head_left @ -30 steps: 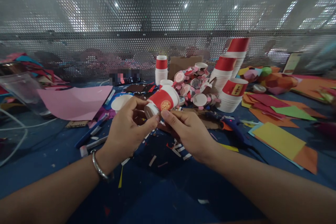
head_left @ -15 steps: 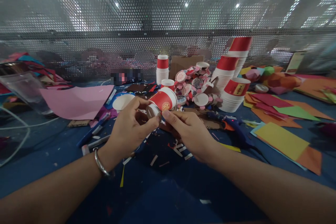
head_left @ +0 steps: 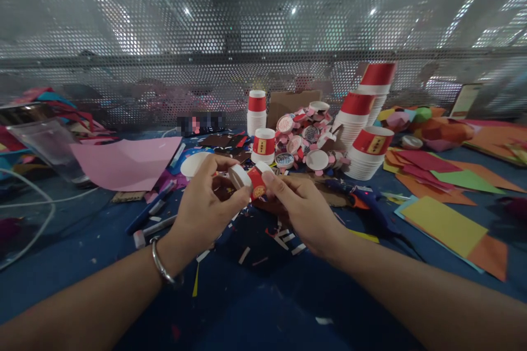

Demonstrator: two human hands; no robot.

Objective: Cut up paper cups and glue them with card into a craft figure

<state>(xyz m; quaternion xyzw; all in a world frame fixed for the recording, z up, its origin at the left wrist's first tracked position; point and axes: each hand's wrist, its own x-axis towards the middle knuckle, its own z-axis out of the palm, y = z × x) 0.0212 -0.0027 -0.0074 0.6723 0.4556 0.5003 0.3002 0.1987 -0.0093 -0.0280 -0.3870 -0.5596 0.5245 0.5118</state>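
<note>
A red and white paper cup [head_left: 257, 180] lies tilted between my two hands, above the table. My left hand [head_left: 208, 194] is closed, thumb and fingers pinching the white round end [head_left: 240, 176] at its left. Whether that white end is joined to the red part or separate, I cannot tell. My right hand [head_left: 302, 205] is closed on the red part, its thumb against the right end; the other fingers are partly hidden. Just behind the hands stands another red and white cup [head_left: 264, 146]. Paper scraps [head_left: 284, 238] lie below.
Upside-down cup stacks [head_left: 363, 153] stand right of a heap of small round paper pieces [head_left: 304, 134]. A blue glue gun [head_left: 373, 205] and coloured paper sheets [head_left: 442, 225] lie at right. Pink paper [head_left: 127, 162], markers [head_left: 148, 211] and a clear container [head_left: 51, 145] are at left.
The cup's red part has turned and dropped lower into my right hand, uncovering the standing cup behind. My left hand keeps its pinch on the white end. The view has shifted slightly.
</note>
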